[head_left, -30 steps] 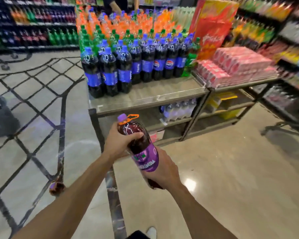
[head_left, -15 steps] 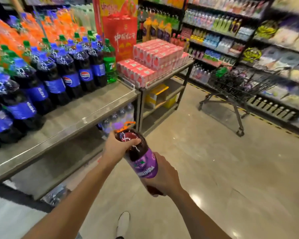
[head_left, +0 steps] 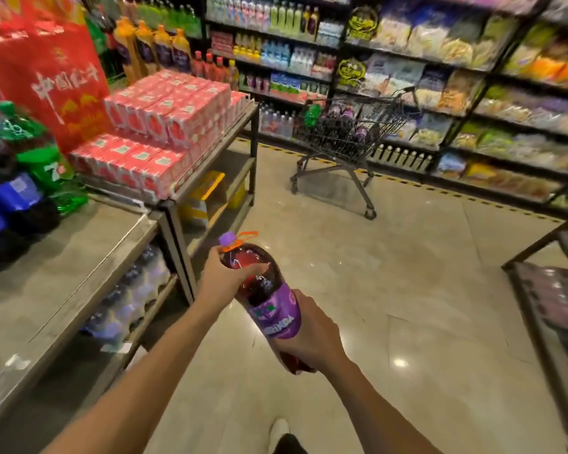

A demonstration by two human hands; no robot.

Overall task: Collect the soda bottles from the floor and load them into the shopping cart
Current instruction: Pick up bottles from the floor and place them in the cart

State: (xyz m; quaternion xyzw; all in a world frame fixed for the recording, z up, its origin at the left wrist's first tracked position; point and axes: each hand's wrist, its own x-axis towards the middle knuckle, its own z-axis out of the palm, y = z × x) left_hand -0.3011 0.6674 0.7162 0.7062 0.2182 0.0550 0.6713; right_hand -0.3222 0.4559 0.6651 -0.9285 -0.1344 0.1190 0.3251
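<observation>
I hold a large purple soda bottle (head_left: pixel 266 296) with a purple cap and orange carry ring, tilted away from me at waist height. My left hand (head_left: pixel 225 280) grips its shoulder near the neck. My right hand (head_left: pixel 312 332) grips the lower body and base. The black wire shopping cart (head_left: pixel 348 132) stands farther down the aisle, ahead and to the right, against the shelving. It holds several dark purple bottles and a green one.
A metal display table (head_left: pixel 79 257) with dark and green soda bottles runs along my left. A second table (head_left: pixel 243 126) carries stacked pink cartons. Stocked shelves (head_left: pixel 473 93) line the far wall. A low rack (head_left: pixel 551 306) stands at right. Tiled floor (head_left: pixel 407 273) lies between me and the cart.
The view has swung right, away from the soda display. The shopping cart has come into view and now sits closer and more central. Both hands keep the same grip on the bottle.
</observation>
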